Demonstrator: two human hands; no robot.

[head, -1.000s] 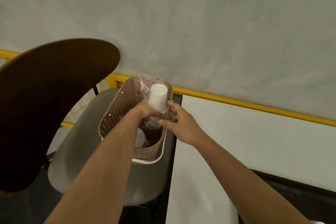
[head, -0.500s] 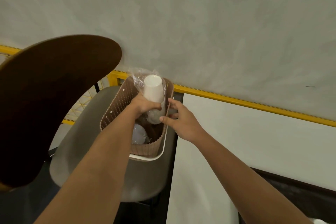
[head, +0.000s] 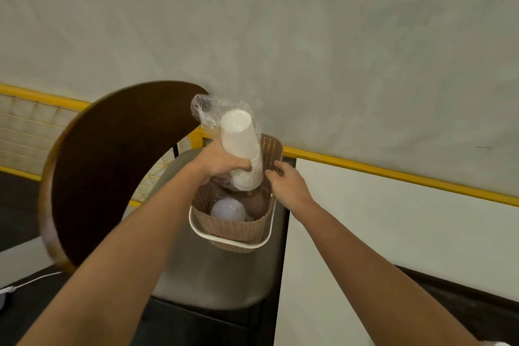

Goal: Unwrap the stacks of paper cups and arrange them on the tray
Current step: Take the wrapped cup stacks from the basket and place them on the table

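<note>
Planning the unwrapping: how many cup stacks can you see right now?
2. One wrapped stack is held above the basket by the left hand; another stack lies inside it. More may be hidden.

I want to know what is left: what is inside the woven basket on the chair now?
Inside the woven basket one pale, rounded thing shows, perhaps another wrapped stack. The left hand holds the cup stack above, which covers the far part.

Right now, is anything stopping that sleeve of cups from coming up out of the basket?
Nothing visible does. The left hand grips the stack of paper cups, whose lower end already hangs above the open woven basket. Only its loose plastic wrap clings around the top. The right hand rests at the basket's rim, beside the stack.
</note>
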